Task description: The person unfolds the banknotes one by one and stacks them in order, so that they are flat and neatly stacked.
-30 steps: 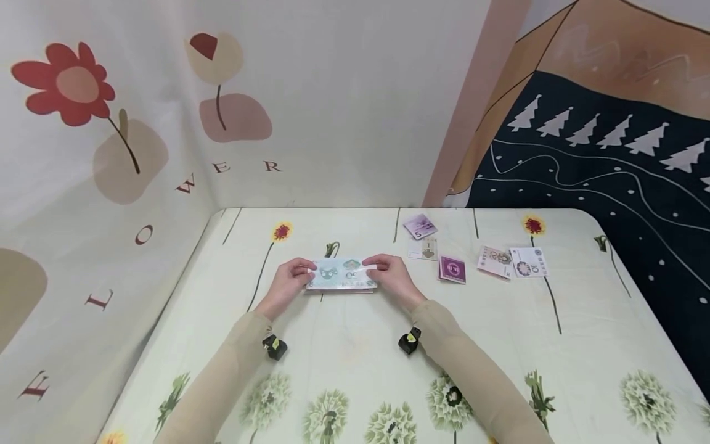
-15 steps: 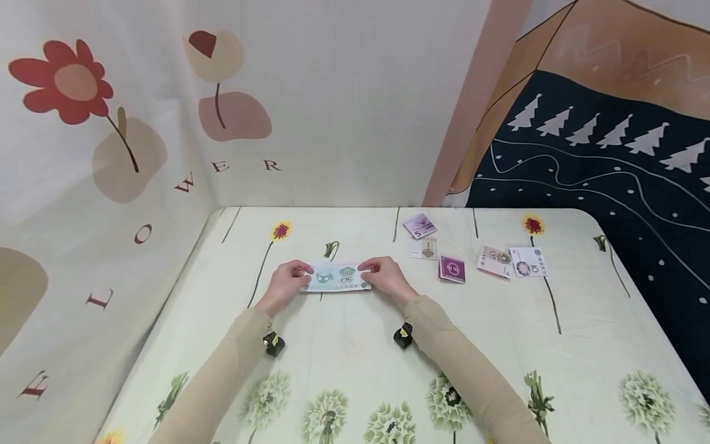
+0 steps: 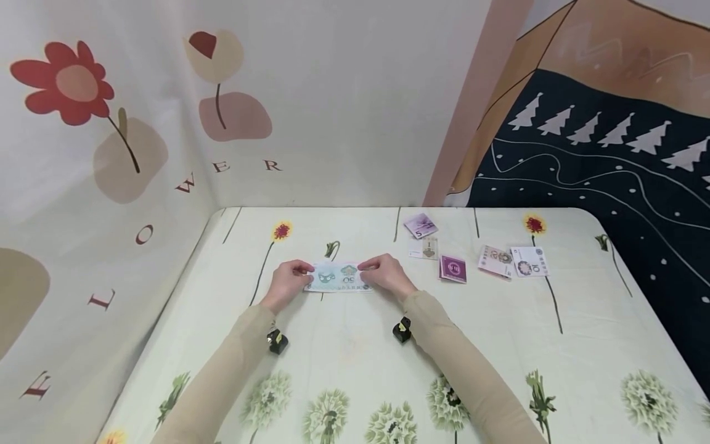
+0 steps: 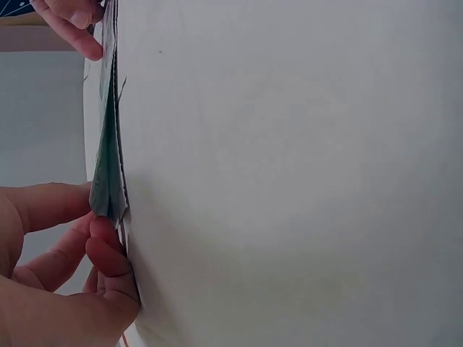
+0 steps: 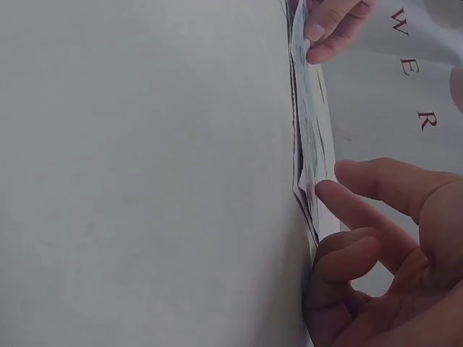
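A pale blue-green banknote (image 3: 338, 277) marked 50 lies crosswise between my hands, low over the table. At its left end my left hand (image 3: 287, 285) pinches it. My right hand (image 3: 388, 276) holds the right end by the fingertips. In the left wrist view the banknote (image 4: 108, 159) is edge-on, its layers parting slightly, with left fingers (image 4: 61, 202) at its near end. The right wrist view shows the banknote (image 5: 309, 108) above another thin layer, a narrow gap between them. There, right fingers (image 5: 362, 206) are at the end; their exact contact is hard to tell.
Right of my hands lie a purple 5 note (image 3: 420, 226), a pale note marked 1 (image 3: 423, 248), a folded purple note (image 3: 453, 269), a pinkish 20 note (image 3: 495, 262) and a 10 note (image 3: 529, 262). A flower-print cloth covers the table (image 3: 344, 345); fabric walls rise behind and left.
The banknote and my right hand have shifted slightly left. The reddish edge seen below the banknote earlier no longer shows in the head view. The other notes have stayed put.
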`<state>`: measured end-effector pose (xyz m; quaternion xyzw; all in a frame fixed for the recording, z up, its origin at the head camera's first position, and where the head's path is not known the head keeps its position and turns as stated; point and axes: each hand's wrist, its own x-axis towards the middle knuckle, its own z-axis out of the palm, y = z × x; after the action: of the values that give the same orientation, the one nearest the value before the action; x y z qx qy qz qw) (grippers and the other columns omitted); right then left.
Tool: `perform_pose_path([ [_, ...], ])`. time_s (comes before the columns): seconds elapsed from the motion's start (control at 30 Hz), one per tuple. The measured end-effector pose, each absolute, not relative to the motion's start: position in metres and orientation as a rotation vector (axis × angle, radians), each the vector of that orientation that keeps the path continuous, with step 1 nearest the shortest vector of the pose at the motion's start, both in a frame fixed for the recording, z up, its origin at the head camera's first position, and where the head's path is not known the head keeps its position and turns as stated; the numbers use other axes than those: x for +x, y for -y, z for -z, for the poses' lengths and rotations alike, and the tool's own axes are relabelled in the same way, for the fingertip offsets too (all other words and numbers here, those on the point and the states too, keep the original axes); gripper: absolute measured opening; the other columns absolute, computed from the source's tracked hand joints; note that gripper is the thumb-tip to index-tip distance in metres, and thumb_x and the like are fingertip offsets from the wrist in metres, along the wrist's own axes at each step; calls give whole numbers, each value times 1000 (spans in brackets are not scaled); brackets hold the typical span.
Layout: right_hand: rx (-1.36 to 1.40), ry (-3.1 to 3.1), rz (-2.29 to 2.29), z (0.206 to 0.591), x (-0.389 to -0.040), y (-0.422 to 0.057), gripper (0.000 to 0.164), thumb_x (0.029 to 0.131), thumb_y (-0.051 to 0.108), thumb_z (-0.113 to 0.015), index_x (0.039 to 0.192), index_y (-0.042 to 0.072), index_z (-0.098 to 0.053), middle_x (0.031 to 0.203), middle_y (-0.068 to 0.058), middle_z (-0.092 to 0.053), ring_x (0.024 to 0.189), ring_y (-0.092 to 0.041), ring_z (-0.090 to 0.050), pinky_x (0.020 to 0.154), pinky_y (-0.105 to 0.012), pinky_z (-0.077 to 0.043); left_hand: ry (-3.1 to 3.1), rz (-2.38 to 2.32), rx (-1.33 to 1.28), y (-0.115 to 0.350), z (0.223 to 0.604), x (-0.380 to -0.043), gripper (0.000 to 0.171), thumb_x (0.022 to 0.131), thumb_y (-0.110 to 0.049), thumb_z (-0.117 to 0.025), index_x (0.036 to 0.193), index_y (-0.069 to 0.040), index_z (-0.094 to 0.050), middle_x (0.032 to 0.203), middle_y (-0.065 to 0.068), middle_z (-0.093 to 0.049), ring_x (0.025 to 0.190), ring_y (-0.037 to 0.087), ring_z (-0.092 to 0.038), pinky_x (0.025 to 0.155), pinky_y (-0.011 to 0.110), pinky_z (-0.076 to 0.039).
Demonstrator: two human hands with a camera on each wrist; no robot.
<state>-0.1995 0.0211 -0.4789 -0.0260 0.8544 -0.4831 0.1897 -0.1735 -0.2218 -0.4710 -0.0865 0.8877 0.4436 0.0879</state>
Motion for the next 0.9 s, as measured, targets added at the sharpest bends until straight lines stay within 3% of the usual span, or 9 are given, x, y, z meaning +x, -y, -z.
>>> perform_pose_path([
  [0.07, -79, -2390, 1352, 479, -200, -22, 27, 81, 17, -72, 108, 14, -75, 107, -5, -65, 94, -22, -54, 85, -37, -41, -2640, -1319, -259, 222, 471, -174, 21, 87, 1, -64, 108, 2, -66, 102, 14, -61, 90, 24, -55, 74, 30, -44],
  [0.4, -125, -2366, 1422, 478, -194, -30, 37, 81, 13, -72, 118, 15, -70, 88, -5, -54, 82, -19, -47, 71, -30, -38, -2615, -1348, -243, 225, 473, -173, 26, 89, 0, -60, 115, 3, -65, 114, 18, -61, 101, 28, -57, 81, 34, -48],
  [0.5, -119, -2356, 1533, 477, -190, -37, 37, 83, 11, -70, 120, 14, -69, 90, -7, -54, 82, -19, -48, 69, -30, -41, -2621, -1346, -242, 227, 472, -171, 26, 91, -2, -58, 115, 2, -64, 114, 18, -61, 103, 30, -57, 82, 36, -49],
  [0.73, -111, -2425, 1709, 474, -184, -64, 31, 86, 7, -68, 117, 8, -69, 100, -10, -55, 76, -16, -50, 65, -27, -42, -2669, -1416, -224, 222, 464, -169, 19, 90, -1, -56, 105, 3, -68, 106, 16, -64, 92, 26, -58, 71, 27, -45],
  [0.9, -116, -2450, 1693, 468, -182, -83, 28, 86, 7, -69, 115, 9, -70, 103, -11, -56, 75, -16, -51, 65, -27, -42, -2659, -1485, -182, 210, 461, -167, 18, 88, 2, -56, 101, 4, -68, 101, 17, -64, 89, 25, -58, 70, 25, -44],
])
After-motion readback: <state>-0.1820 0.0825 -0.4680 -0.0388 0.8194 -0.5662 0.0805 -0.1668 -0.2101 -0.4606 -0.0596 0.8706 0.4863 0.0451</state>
